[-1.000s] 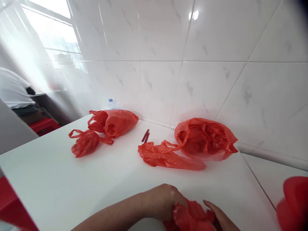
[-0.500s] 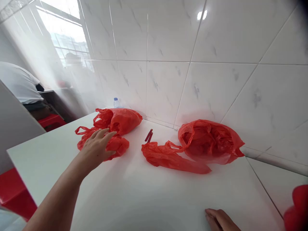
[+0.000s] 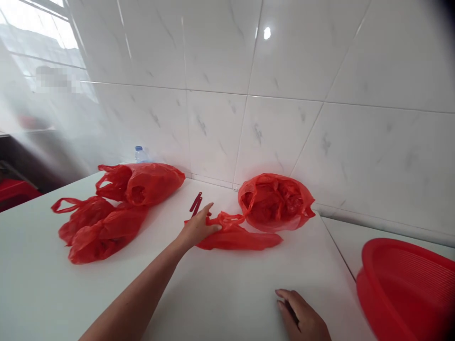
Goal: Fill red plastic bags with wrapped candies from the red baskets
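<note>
My left hand [image 3: 197, 227] reaches across the white table [image 3: 227, 289], fingers spread, resting on the left end of a flat red plastic bag [image 3: 241, 237]. Behind that bag stands an open, bulging red bag [image 3: 275, 201]. My right hand [image 3: 302, 317] lies on the table near the front edge, fingers loosely curled, holding nothing that I can see. To the left sit three more red bags: a filled one [image 3: 149, 182] at the back and two [image 3: 103, 229] in front of it. A red clip [image 3: 195, 202] lies just beyond my left fingertips.
A red plastic basin [image 3: 405, 284] sits at the right on a neighbouring surface. A small water bottle [image 3: 140, 154] stands behind the left bags by the tiled wall [image 3: 249, 118]. Something red [image 3: 14, 192] shows low beyond the table's left edge.
My left hand left a red bag on the left pile and moved right onto the flat bag in the middle. The view swung right, revealing the basin. My right hand stayed low on the table.
</note>
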A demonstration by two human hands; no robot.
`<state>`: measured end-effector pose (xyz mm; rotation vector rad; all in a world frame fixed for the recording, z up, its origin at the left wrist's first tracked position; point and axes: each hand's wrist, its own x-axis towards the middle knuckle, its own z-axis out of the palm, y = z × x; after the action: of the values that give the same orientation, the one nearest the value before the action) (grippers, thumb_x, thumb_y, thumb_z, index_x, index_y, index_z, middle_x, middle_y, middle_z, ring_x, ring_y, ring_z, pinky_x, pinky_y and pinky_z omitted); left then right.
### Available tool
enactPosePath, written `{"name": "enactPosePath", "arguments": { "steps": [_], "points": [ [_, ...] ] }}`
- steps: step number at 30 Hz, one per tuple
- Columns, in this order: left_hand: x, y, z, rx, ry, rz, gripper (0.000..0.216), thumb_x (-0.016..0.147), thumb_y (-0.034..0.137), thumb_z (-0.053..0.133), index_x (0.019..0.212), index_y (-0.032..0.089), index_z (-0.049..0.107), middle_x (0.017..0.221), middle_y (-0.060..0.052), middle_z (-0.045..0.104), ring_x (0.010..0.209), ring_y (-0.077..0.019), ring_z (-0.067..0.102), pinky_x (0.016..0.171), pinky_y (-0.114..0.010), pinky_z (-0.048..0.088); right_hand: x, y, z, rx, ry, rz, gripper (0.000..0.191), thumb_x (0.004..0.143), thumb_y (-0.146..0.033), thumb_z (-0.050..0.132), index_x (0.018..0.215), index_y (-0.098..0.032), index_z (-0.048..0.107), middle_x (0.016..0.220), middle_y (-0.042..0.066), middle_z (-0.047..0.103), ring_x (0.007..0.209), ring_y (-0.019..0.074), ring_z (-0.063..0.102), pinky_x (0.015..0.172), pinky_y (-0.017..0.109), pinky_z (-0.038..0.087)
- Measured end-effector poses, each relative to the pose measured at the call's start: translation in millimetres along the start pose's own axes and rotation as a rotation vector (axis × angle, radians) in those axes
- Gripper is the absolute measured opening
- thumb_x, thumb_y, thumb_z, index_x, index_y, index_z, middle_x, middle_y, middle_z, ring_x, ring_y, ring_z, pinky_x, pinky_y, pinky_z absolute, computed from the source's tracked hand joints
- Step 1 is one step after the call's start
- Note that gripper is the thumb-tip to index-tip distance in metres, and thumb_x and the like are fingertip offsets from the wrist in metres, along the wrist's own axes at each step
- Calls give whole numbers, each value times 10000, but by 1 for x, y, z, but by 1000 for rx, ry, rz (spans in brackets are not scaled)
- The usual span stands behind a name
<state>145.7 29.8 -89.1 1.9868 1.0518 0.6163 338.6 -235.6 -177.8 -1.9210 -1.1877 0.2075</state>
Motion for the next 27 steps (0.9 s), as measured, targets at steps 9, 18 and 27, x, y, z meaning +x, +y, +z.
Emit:
{"name": "enactPosePath", "arguments": {
  "steps": [9, 18, 27],
  "points": [
    [-47, 28, 75, -269, -445, 115, 114, 793, 274, 544, 784, 197, 627, 749, 20, 635, 677, -147, 586, 600, -227, 437, 0, -22, -8, 133, 93, 272, 585, 747, -413, 538, 1300, -228, 503, 601, -58, 529, 540, 151, 522, 557, 254, 469],
    [-26, 9, 51, -999, -137, -22, 137, 755, 263, 679, 791, 185, 572, 747, 15, 621, 704, -123, 595, 673, -240, 486, 6, 3, -33, 153, 308, 411, 224, 751, -329, 535, 929, -221, 618, 952, 42, 680, 803, 196, 630, 697, 254, 502],
    [-32, 8, 45, -1115, -255, -58, 152, 791, 244, 676, 789, 198, 531, 870, -10, 677, 912, -156, 616, 851, -316, 486, 5, -35, -38, 39, 459, 455, 551, 803, -399, 523, 1323, -233, 451, 665, -12, 557, 560, 164, 524, 530, 248, 452]
  ]
}}
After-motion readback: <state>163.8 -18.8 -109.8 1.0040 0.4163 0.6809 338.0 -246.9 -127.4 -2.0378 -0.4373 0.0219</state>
